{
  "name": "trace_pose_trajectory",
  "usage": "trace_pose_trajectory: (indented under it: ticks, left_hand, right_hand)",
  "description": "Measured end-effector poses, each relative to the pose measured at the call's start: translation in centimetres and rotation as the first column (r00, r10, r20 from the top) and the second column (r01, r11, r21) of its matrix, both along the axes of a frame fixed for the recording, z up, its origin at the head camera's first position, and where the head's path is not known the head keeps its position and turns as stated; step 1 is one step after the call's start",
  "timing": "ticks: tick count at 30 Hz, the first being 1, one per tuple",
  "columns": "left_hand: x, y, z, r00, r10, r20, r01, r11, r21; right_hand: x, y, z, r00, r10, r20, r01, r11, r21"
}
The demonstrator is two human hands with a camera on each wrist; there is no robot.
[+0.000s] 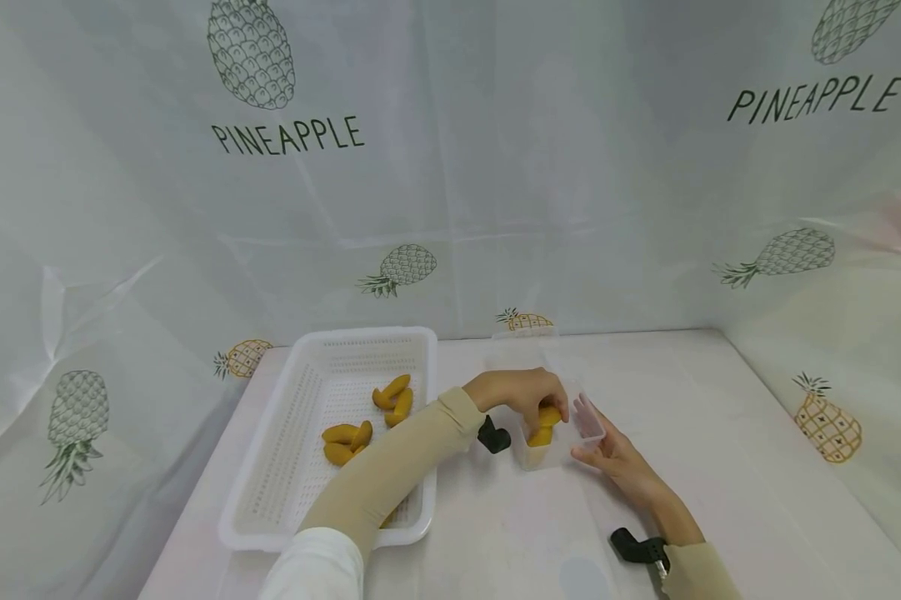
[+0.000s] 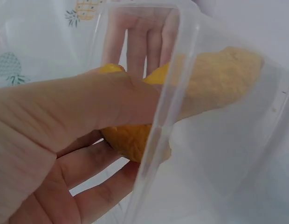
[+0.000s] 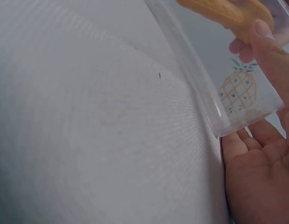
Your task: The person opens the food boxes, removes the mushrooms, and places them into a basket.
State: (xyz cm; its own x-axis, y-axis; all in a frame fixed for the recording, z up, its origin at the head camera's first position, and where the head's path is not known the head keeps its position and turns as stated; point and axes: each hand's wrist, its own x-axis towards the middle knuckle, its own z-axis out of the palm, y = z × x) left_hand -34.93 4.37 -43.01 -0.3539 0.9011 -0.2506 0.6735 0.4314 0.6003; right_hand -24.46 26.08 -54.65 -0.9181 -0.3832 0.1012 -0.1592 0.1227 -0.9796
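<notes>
A clear plastic box stands right of the basket, with wrinkled yellow fruit inside. My left hand reaches down over it and grips a wrinkled yellow fruit between thumb and fingers at the box rim. Another yellow fruit shows through the clear wall. At the box's right side is my right hand; its thumb lies along the wall while the other fingers pass behind the corner, holding the box. Part of the box is hidden by the left hand.
On the left sits a white plastic basket with several curved yellow fruits lying in it, crossed by my left sleeve. A clear lid stands up behind the box. Pineapple-print sheeting walls in the white table.
</notes>
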Motion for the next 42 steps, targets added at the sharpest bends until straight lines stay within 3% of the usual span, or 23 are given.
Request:
trace_pose_trajectory:
  ticks: [10,14,18,21,25,31,42]
  left_hand:
    - [-0.3,-0.8,0.7,1.0,0.017,-0.01,-0.015,0.99,0.142]
    - [-0.2,-1.4,0.7,0.998,0.058,-0.013,-0.054,0.978,0.2]
    - [0.3,-2.2,1.3,0.991,0.135,-0.009,-0.127,0.95,0.284]
    - [0.6,-3.0,1.7,0.979,0.202,-0.007,-0.186,0.914,0.362]
    - [1.0,-4.0,1.8,0.95,0.311,-0.009,-0.274,0.848,0.453]
    - [2.1,-6.0,2.5,0.891,0.45,0.059,-0.41,0.743,0.529]
    - [3.8,-11.1,3.5,0.772,0.624,0.124,-0.58,0.61,0.54]
  right_hand:
    - [0.0,0.0,0.1,1.0,-0.018,-0.007,0.018,0.999,0.028]
    - [0.1,-0.1,0.0,1.0,-0.007,-0.007,0.007,1.0,0.025]
    - [0.0,-0.1,-0.2,1.0,0.001,-0.013,-0.001,0.999,0.034]
    - [-0.1,-0.1,-0.3,1.0,-0.009,-0.014,0.01,0.999,0.051]
    - [-0.2,-0.1,-0.2,1.0,-0.024,-0.01,0.025,0.998,0.064]
    - [-0.3,-0.1,-0.1,0.999,-0.031,-0.006,0.032,0.997,0.068]
    - [-0.1,-0.2,-0.2,0.999,-0.033,-0.027,0.035,0.997,0.074]
